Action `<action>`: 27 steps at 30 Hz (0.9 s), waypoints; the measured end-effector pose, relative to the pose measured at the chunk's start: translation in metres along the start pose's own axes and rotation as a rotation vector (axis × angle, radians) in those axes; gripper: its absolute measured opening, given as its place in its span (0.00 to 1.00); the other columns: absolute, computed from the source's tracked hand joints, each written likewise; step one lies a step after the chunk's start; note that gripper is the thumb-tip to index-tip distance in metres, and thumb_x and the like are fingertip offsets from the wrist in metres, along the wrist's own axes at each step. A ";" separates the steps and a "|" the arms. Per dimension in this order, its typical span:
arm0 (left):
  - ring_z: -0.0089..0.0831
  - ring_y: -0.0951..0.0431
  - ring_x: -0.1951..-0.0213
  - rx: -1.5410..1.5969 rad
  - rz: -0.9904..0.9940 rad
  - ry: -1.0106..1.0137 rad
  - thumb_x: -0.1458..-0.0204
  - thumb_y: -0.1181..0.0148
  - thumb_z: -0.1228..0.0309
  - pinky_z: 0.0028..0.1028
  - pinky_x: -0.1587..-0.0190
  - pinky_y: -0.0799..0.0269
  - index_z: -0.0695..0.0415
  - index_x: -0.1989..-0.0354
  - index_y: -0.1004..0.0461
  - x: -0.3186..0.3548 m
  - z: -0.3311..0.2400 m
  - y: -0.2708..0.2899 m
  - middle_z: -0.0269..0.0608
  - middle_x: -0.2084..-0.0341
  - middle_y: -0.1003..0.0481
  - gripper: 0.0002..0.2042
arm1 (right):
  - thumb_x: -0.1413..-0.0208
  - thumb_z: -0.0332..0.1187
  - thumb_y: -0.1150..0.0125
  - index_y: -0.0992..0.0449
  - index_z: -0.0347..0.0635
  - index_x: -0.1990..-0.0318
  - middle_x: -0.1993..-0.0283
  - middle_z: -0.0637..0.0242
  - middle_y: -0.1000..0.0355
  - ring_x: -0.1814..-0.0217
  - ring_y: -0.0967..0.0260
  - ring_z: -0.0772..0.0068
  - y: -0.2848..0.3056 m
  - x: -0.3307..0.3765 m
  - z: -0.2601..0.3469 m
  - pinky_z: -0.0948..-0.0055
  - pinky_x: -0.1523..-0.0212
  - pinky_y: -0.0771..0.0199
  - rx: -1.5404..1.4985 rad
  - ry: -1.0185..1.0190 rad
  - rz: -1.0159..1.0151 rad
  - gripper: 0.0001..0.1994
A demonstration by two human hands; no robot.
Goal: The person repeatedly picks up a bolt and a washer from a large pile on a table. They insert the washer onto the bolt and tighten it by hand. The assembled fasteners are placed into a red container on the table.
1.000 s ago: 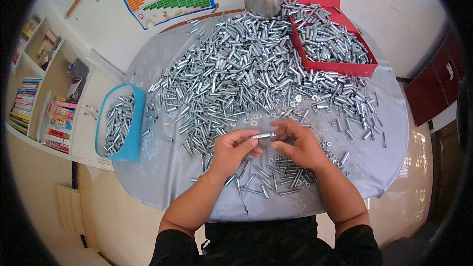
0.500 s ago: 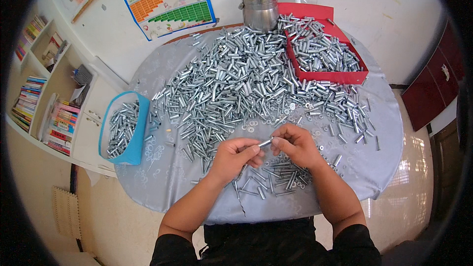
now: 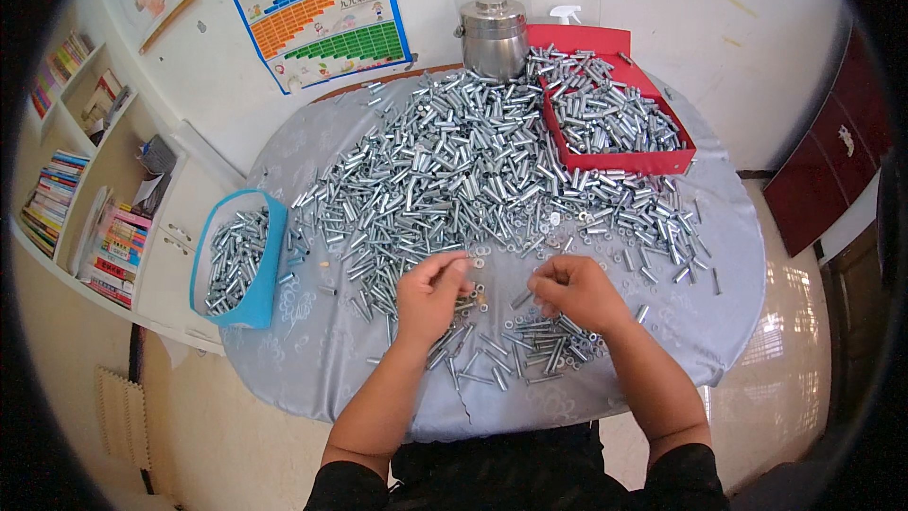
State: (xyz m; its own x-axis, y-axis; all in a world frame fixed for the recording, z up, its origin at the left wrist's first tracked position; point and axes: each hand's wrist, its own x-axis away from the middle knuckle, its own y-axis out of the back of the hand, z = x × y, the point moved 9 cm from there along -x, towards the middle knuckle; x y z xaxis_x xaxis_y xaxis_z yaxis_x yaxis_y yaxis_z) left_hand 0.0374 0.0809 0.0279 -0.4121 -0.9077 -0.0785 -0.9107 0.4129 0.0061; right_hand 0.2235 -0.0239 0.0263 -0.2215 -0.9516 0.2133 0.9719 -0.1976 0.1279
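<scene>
My left hand [image 3: 430,295] is above the near edge of a large heap of silvery expansion bolts and sleeves [image 3: 463,151]. Its thumb and forefinger are pinched together beside a few small washers [image 3: 480,263]; whether one is between them is hard to see. To the right, my right hand [image 3: 579,291] has its fingers curled together. A short metal bolt [image 3: 521,300] sticks out at its fingertips. Between and below my hands lies a smaller group of long bolts, nuts and washers [image 3: 553,345] on the grey tablecloth [image 3: 331,360].
A blue fabric bin [image 3: 274,265] of metal pieces stands at the table's left edge. At the back right is a red box [image 3: 629,163] full of bolts, with a steel canister [image 3: 494,38] next to it. Bookshelves [image 3: 90,180] line the left wall.
My hands were together on one metal bolt; now they are apart. My left hand has drawn back to the left, and the bolt shows at my right hand's fingertips.
</scene>
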 end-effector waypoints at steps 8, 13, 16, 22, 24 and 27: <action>0.23 0.23 0.75 0.113 -0.170 -0.130 0.42 0.45 0.74 0.22 0.71 0.26 0.66 0.59 0.24 -0.006 0.002 0.028 0.42 0.68 0.20 0.08 | 0.37 0.37 0.47 0.32 0.29 0.45 0.55 0.57 0.24 0.52 0.27 0.68 0.077 -0.021 0.060 0.70 0.49 0.29 -0.553 0.397 -0.410 0.20; 0.20 0.26 0.77 0.015 -0.251 -0.123 0.43 0.43 0.75 0.19 0.73 0.29 0.65 0.60 0.23 -0.010 0.004 0.045 0.39 0.70 0.21 0.08 | 0.38 0.31 0.46 0.26 0.30 0.53 0.64 0.60 0.23 0.64 0.25 0.74 0.054 -0.026 0.007 0.75 0.59 0.25 -0.260 0.398 -0.449 0.12; 0.19 0.27 0.75 -0.163 -0.207 -0.160 0.47 0.40 0.76 0.19 0.72 0.32 0.63 0.61 0.21 -0.015 0.002 0.048 0.38 0.72 0.21 0.07 | 0.38 0.30 0.46 0.24 0.31 0.58 0.70 0.64 0.24 0.70 0.27 0.78 0.056 -0.027 -0.002 0.78 0.66 0.27 -0.260 0.411 -0.527 0.10; 0.36 0.27 0.69 -0.671 0.111 -0.447 0.56 0.38 0.76 0.31 0.63 0.30 0.57 0.66 0.20 -0.007 -0.025 0.014 0.40 0.72 0.22 0.08 | 0.38 0.31 0.45 0.23 0.33 0.60 0.73 0.67 0.27 0.74 0.32 0.81 0.061 -0.028 -0.014 0.81 0.72 0.32 -0.137 0.341 -0.538 0.09; 0.42 0.28 0.60 -0.792 0.224 -0.409 0.60 0.36 0.75 0.35 0.55 0.33 0.56 0.69 0.20 -0.005 -0.019 0.007 0.41 0.68 0.24 0.08 | 0.38 0.31 0.44 0.23 0.34 0.60 0.73 0.67 0.27 0.74 0.32 0.81 0.062 -0.028 -0.015 0.81 0.72 0.32 -0.135 0.333 -0.541 0.09; 0.42 0.29 0.60 -0.953 0.315 -0.404 0.61 0.35 0.74 0.35 0.54 0.33 0.55 0.69 0.21 -0.002 -0.018 0.006 0.40 0.68 0.25 0.08 | 0.38 0.32 0.44 0.23 0.34 0.59 0.73 0.67 0.27 0.74 0.32 0.82 0.063 -0.027 -0.012 0.81 0.72 0.32 -0.113 0.300 -0.552 0.10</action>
State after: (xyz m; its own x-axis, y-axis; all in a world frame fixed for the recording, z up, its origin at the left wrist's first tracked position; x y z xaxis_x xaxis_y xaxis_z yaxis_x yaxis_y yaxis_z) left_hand 0.0321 0.0834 0.0464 -0.7510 -0.6074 -0.2591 -0.4831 0.2378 0.8426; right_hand 0.2921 -0.0139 0.0171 -0.6758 -0.7241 -0.1374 0.7273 -0.6854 0.0349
